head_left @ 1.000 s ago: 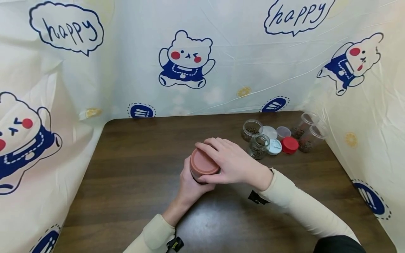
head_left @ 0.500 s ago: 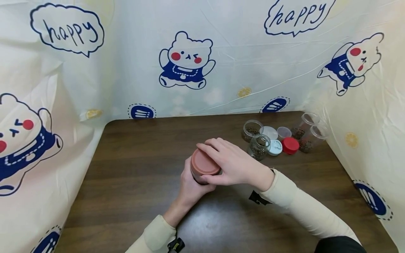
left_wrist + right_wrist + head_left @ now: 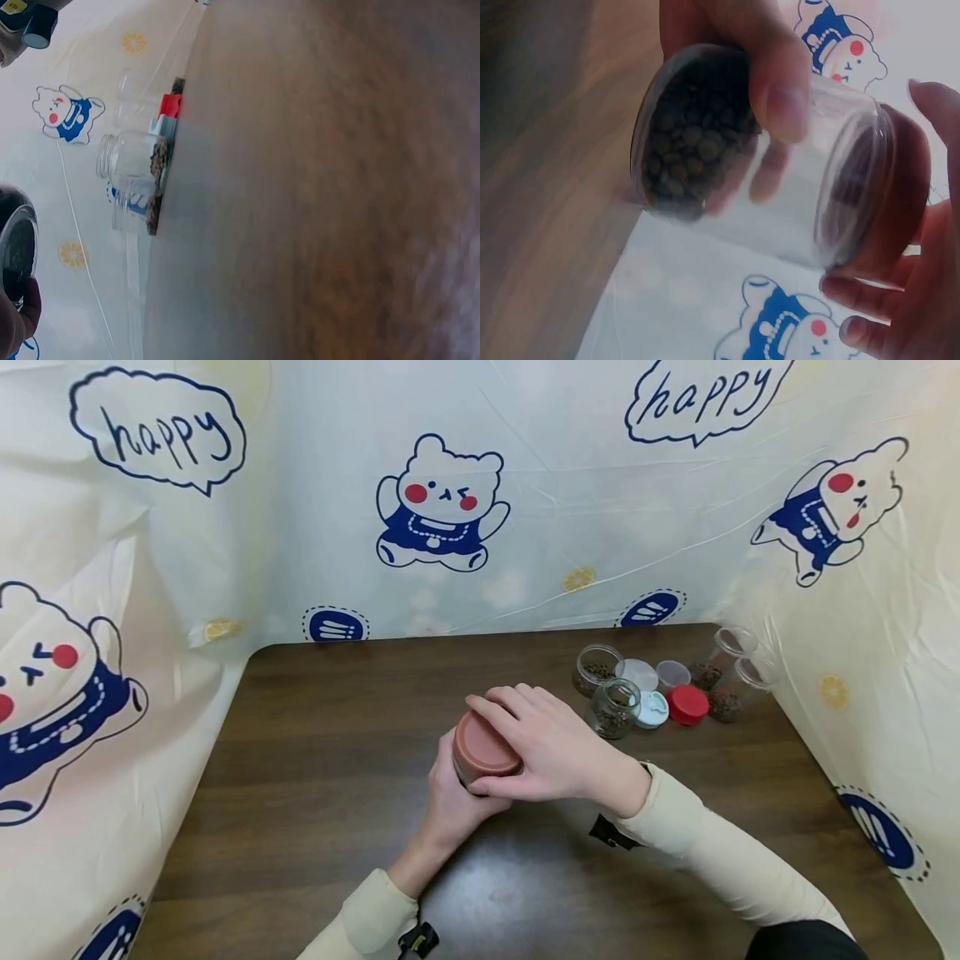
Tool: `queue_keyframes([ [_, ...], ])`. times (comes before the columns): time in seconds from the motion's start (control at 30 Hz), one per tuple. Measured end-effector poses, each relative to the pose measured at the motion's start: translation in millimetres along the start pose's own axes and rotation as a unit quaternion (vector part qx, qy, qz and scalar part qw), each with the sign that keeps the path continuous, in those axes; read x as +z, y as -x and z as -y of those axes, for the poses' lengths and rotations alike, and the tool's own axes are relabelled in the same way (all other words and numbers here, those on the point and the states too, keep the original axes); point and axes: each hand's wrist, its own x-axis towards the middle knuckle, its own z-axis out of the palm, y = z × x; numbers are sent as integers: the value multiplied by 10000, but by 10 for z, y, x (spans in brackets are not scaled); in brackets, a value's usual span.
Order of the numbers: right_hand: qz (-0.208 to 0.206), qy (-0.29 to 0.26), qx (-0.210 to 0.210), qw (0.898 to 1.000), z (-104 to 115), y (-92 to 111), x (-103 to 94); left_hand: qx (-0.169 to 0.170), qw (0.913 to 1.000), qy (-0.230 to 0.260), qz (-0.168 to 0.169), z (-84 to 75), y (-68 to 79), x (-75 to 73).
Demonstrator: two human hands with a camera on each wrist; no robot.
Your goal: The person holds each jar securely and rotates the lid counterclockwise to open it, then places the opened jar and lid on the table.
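Note:
A clear jar point(image 3: 802, 214) with a reddish-brown lid point(image 3: 487, 745) is held above the table, tilted. Dark, round, bean-like pieces point(image 3: 694, 142) lie towards its bottom. My left hand point(image 3: 456, 797) grips the jar's body; its thumb point(image 3: 784, 97) lies along the clear wall in the right wrist view. On the lid is my right hand point(image 3: 558, 752), fingers over the far edge and thumb at the near edge. The lid sits on the jar's mouth. Only the jar's bottom end point(image 3: 19, 247) shows at the left wrist view's edge.
At the back right of the wooden table point(image 3: 337, 718) stand several uncovered jars, among them a glass jar point(image 3: 611, 714) and a low jar point(image 3: 597, 670), with dark contents. A red lid point(image 3: 687, 704) and pale lids point(image 3: 651, 709) lie among them. A printed sheet point(image 3: 315, 510) surrounds the table.
The right thumb tip has shifted slightly left along the lid's near edge since half a second ago. Both hands stay in about the same place with the jar.

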Motion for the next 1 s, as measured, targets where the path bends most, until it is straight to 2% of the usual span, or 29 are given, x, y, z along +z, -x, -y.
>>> queue_keyframes([
  [0.23,60,-279,179,9994,-7,-5,-7,-16,10000,79,-35,4,4,-8],
  [0.4,51,-175,100,9998,4,-12,7,-51,9999,140,-6,-135,-20,-36],
  [0.5,92,-166,157,9997,16,-18,10,-60,9999,142,53,-102,-7,-36],
  [0.6,127,-234,215,9994,7,-6,-9,30,9998,212,52,24,15,-21],
  [0.67,136,-233,178,9995,-3,8,-23,-26,9997,251,47,23,10,-20],
  [0.77,124,-188,120,9997,-9,15,-17,-127,9997,219,25,-41,-5,-19],
  [1.0,211,-204,244,9993,-4,27,-22,-54,9995,275,131,-361,-68,-76],
])
